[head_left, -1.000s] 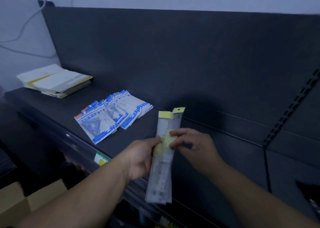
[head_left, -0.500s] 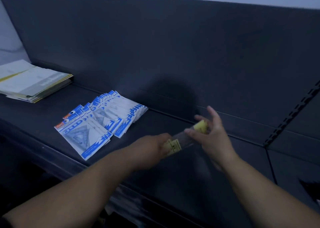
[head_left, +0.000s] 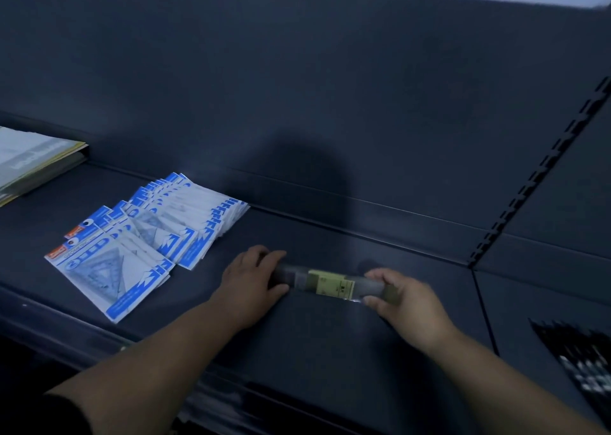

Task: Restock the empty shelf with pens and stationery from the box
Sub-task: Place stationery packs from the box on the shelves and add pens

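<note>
Dark-grey metal forms the flat shelf (head_left: 330, 345) closest to the viewer, and two bare forearms reach across its front edge. Just beyond the wrists, a slim bundle of clear plastic packets with a yellow paper label (head_left: 330, 282) lies sideways between the hands. Its long axis runs left to right, roughly parallel to the shelf's front edge. The left hand (head_left: 251, 282) has its fingers curled over the bundle's left end, with the thumb tucked under the near side. The right hand (head_left: 410, 309) pinches the right end, thumb on the near edge and fingers bent over the top. Both hands grip firmly and neither is spread. The bundle sits very low, but I cannot tell whether it already rests on the shelf.

Since each hand holds one end, neither is nearer. Setting it down probably means lowering it flat and drawing the fingers outward along that axis, so the packets stay squared.

Farther left, well apart from the left hand, blue-and-white flat packs showing a triangle (head_left: 145, 242) lie fanned in an overlapping row. Beyond them sits a pale stack of booklets (head_left: 33, 163). Behind everything rises the dark back panel (head_left: 297, 87), with a slotted upright strip (head_left: 542, 170) on the right.
</note>
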Tool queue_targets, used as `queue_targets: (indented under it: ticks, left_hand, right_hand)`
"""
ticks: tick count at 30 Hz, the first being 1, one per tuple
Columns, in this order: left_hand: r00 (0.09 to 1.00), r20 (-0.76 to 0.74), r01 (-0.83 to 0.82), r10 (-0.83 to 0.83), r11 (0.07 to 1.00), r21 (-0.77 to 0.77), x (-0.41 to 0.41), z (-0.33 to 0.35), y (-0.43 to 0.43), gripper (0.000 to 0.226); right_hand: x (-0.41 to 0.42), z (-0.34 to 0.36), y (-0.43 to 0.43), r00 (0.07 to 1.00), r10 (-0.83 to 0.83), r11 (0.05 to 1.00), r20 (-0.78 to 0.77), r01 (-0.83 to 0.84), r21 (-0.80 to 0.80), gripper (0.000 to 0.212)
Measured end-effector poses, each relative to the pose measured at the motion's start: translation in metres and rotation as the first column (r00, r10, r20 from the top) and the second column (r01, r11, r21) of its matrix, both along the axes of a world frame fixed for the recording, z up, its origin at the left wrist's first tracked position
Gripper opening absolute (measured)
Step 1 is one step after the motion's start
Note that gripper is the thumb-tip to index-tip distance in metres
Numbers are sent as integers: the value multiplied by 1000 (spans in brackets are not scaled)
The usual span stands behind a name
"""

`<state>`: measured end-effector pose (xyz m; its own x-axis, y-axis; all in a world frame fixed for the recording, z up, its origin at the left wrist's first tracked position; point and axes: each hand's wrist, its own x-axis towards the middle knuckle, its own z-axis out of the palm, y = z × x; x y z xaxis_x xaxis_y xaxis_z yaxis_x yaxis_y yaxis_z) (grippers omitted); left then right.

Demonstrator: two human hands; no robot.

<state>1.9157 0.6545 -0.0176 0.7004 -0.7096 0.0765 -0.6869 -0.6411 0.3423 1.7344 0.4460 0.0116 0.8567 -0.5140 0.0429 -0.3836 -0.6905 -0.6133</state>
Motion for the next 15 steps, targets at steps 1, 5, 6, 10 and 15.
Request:
queue_targets:
  ticks: [1,5,6,10,15]
  left_hand:
    - [996,-93,0,-8,996,-88,-2,-1,-4,67]
    - [965,-254,-22,-58,953,-303,-8,-2,-17,68]
    - [969,-241,-27,-58,942,-334,-8,-3,-18,62]
    - [978,-204,-51,-30,923,-381,0,-3,-23,41]
    - [999,-15,-44,42,990,-135,9,-5,-39,53]
  right_hand:
    - [0,-2,1,1000,18,1000,-15,-19,-23,33]
    - [7,-6,2,997,72,996,16,-71,-62,43]
    - [8,-6,0,997,77,996,29,-75,-57,42]
    - [13,-8,-5,997,1,1000,80,-1,-9,37]
    - [32,-6,-6,998,-59,992,-12,57,-112,43]
